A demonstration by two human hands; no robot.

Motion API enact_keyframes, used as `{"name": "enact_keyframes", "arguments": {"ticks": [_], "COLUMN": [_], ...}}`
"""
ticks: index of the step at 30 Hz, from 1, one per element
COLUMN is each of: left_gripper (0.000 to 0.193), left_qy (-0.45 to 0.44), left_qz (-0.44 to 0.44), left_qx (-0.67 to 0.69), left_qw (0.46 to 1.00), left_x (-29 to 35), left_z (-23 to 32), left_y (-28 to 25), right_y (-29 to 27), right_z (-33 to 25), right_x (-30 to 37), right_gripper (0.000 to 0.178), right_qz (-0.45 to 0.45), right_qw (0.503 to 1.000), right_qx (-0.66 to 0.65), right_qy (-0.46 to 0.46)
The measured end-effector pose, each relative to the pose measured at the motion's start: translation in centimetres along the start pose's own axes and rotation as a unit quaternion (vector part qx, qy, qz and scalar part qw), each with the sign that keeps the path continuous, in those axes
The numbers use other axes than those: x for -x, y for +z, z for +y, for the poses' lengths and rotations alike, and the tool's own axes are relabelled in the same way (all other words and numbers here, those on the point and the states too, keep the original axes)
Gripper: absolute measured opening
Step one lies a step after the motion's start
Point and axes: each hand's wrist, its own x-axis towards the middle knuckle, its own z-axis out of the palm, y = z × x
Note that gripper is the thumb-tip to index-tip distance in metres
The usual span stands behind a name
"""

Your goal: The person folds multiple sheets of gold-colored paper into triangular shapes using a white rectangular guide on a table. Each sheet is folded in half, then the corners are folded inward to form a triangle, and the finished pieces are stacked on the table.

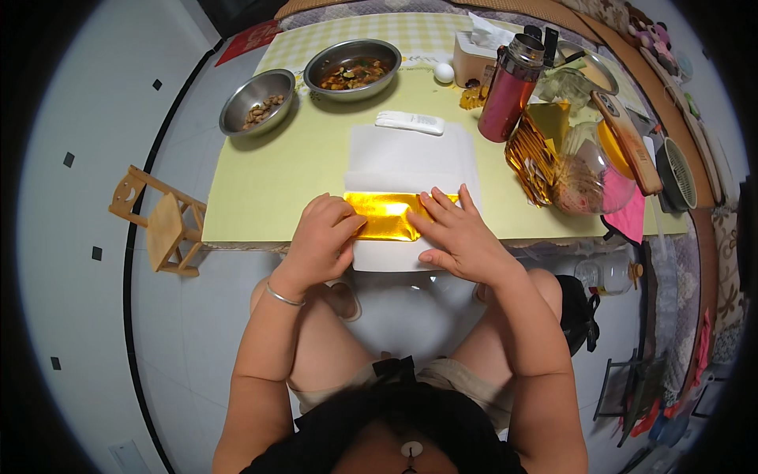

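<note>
A shiny gold foil sheet, apparently folded into a band, lies over white paper at the table's near edge. My left hand has its fingers curled at the foil's left end, thumb and fingertips gripping that edge. My right hand lies flat over the foil's right part, fingers spread and thumb resting on the white paper. Its fingers cover some of the foil. Just beyond the paper's middle is a slim white packet-like item.
Metal bowls, one with nuts and one with food in liquid, stand far left. On the right are a red thermos, a stack of gold paper, a clear plastic jar and a phone. A small wooden chair stands left.
</note>
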Motion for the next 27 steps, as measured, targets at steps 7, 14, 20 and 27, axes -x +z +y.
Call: {"name": "enact_keyframes", "arguments": {"ticks": [7,14,20,27], "left_gripper": [0.027,0.019,0.024,0.050], "left_qy": [0.053,0.039,-0.092,-0.224], "left_qz": [0.021,0.052,0.089,0.098], "left_qx": [-0.070,0.021,0.167,0.165], "left_qw": [0.996,0.998,0.978,0.955], "left_x": [0.0,-1.1,-1.1,-1.2], "left_z": [0.1,2.6,1.5,0.6], "left_y": [0.7,2.8,3.7,3.7], "right_y": [1.4,2.1,2.9,3.7], "right_z": [0.7,0.2,-2.6,-2.4], "right_x": [-0.3,-1.6,-2.2,-2.3], "right_gripper": [0.039,0.019,0.022,0.021], "right_qz": [0.063,0.180,0.215,0.234], "right_qw": [0.998,0.980,0.975,0.958], "right_qx": [0.003,-0.073,-0.050,-0.122], "right_qy": [0.023,0.031,0.034,0.109]}}
